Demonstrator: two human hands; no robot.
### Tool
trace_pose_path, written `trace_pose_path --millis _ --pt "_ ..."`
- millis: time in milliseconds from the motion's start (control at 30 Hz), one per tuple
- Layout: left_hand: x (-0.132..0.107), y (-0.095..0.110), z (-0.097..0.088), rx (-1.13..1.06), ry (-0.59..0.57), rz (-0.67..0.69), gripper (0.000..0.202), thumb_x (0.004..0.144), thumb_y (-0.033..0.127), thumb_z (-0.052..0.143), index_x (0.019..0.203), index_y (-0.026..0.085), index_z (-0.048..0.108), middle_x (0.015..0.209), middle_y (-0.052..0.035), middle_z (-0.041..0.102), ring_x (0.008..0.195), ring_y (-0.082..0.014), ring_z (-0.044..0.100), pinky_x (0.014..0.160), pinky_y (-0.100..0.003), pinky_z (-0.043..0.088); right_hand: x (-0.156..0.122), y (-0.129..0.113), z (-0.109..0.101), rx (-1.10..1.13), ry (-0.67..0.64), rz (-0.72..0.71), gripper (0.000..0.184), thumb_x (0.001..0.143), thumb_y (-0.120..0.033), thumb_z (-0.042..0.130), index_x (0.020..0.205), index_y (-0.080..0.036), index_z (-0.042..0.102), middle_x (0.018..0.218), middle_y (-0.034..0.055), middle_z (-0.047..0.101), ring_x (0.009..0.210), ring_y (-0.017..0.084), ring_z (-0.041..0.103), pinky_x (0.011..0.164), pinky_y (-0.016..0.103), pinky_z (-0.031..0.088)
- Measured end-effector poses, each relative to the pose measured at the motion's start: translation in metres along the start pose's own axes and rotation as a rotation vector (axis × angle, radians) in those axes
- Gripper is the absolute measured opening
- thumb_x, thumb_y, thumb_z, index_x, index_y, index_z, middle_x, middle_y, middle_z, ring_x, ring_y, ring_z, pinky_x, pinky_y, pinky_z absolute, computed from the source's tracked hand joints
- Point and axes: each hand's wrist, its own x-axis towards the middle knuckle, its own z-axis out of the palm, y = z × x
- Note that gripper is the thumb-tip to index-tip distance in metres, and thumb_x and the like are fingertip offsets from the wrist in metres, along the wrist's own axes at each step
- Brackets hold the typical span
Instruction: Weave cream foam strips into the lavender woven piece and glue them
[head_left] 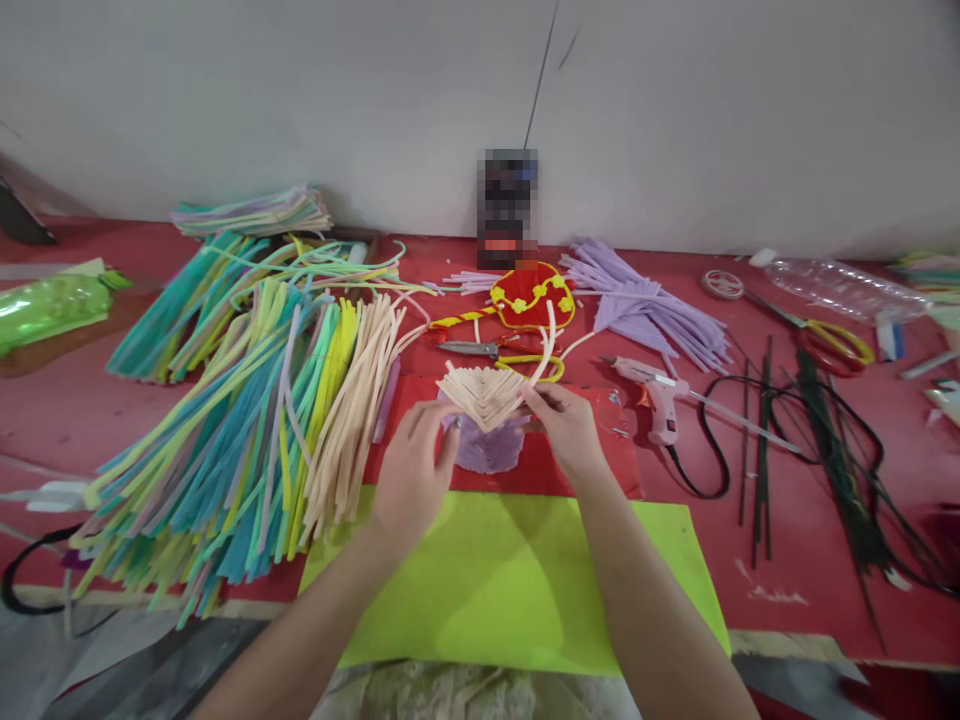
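Observation:
A cream pipe-cleaner piece (484, 392), its strands laid side by side in a V pattern, is held between my two hands. My left hand (418, 450) grips its left edge, thumb toward me. On the right, my right hand (564, 425) pinches the other edge, where long cream pipe-cleaner ends (552, 330) curve upward. Partly under the cream piece is a lilac pipe-cleaner piece (491, 448) with a flat, rounded lower edge. Just beyond my hands lie yellow-handled scissors (487, 349) and a red shape with yellow flower trim (531, 297).
Bundles of coloured pipe cleaners (225, 440) cover the left, with lilac ones (652, 305) behind. A pink glue gun (660, 400), its black cord, dark green stems (832, 450) and more scissors (832, 340) lie right. A yellow-green sheet (510, 580) lies in front of me.

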Motion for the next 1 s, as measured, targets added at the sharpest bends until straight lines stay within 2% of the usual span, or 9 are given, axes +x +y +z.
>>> trace_pose_path --millis 67,133,267,367,433,533,667,800,1000 --pt "-0.003 0.005 0.002 0.134 -0.073 0.143 0.027 0.091 0.015 0.043 0.116 0.017 0.054 0.117 -0.0109 0.063 0.112 -0.0231 0.059 0.096 -0.040 0.049 0.003 0.000 0.002 -0.054 -0.043 -0.001 0.037 0.065 -0.055 0.073 0.071 -0.020 0.065 0.061 0.0000 0.064 0.058 0.017 0.065 0.051 0.028 0.056" --pt "-0.004 0.008 0.009 0.251 -0.162 0.198 0.036 0.091 0.017 0.045 0.127 0.015 0.048 0.132 -0.0138 0.056 0.123 -0.0261 0.053 0.101 -0.043 0.045 0.006 0.000 0.003 -0.109 -0.086 -0.015 0.036 0.067 -0.055 0.071 0.071 -0.020 0.065 0.062 0.0006 0.066 0.059 0.018 0.066 0.054 0.030 0.057" --pt "-0.007 0.004 0.030 0.430 -0.318 0.205 0.050 0.093 0.025 0.048 0.140 0.012 0.037 0.146 -0.0177 0.042 0.135 -0.0306 0.040 0.108 -0.049 0.038 0.010 0.003 0.004 -0.167 -0.091 -0.027 0.035 0.070 -0.055 0.069 0.073 -0.020 0.066 0.064 0.0020 0.068 0.061 0.020 0.067 0.057 0.031 0.058" --pt "-0.012 -0.002 0.040 0.533 -0.386 0.168 0.055 0.094 0.034 0.048 0.141 0.009 0.038 0.149 -0.0188 0.037 0.139 -0.0321 0.034 0.109 -0.052 0.035 0.011 0.007 0.004 -0.159 -0.071 -0.005 0.035 0.069 -0.055 0.070 0.073 -0.020 0.065 0.062 0.0017 0.067 0.060 0.020 0.067 0.051 0.030 0.057" --pt "-0.016 -0.004 0.042 0.568 -0.410 0.156 0.058 0.093 0.038 0.049 0.143 0.010 0.037 0.151 -0.0188 0.034 0.140 -0.0321 0.030 0.111 -0.053 0.032 0.010 0.009 0.004 -0.155 -0.042 -0.008 0.035 0.068 -0.055 0.071 0.073 -0.021 0.065 0.062 0.0013 0.066 0.059 0.020 0.067 0.050 0.030 0.056" --pt "-0.020 -0.004 0.041 0.570 -0.427 0.168 0.063 0.091 0.042 0.052 0.145 0.016 0.034 0.153 -0.0192 0.029 0.141 -0.0330 0.028 0.110 -0.055 0.030 0.008 0.010 0.005 -0.162 0.016 -0.017 0.034 0.068 -0.054 0.071 0.074 -0.021 0.065 0.064 0.0012 0.066 0.059 0.020 0.066 0.049 0.030 0.056" --pt "-0.020 -0.005 0.039 0.552 -0.428 0.183 0.058 0.090 0.045 0.052 0.143 0.026 0.039 0.153 -0.0200 0.029 0.141 -0.0347 0.028 0.108 -0.059 0.030 0.004 0.010 0.004 -0.226 0.064 -0.019 0.030 0.071 -0.051 0.070 0.075 -0.021 0.065 0.062 0.0004 0.065 0.051 0.017 0.061 0.047 0.029 0.053" --pt "-0.020 -0.004 0.038 0.549 -0.420 0.170 0.059 0.090 0.046 0.053 0.143 0.027 0.039 0.152 -0.0209 0.030 0.140 -0.0346 0.029 0.109 -0.060 0.029 0.003 0.012 0.000 -0.395 0.107 -0.087 0.025 0.076 -0.047 0.066 0.074 -0.021 0.064 0.061 -0.0015 0.061 0.042 0.011 0.052 0.043 0.025 0.044" --pt "-0.020 -0.003 0.036 0.553 -0.412 0.151 0.058 0.091 0.047 0.050 0.143 0.026 0.038 0.151 -0.0200 0.032 0.139 -0.0342 0.032 0.108 -0.061 0.030 0.003 0.014 -0.002 -0.494 0.128 -0.109 0.026 0.079 -0.047 0.063 0.074 -0.022 0.062 0.060 -0.0021 0.058 0.044 0.011 0.053 0.045 0.025 0.041"
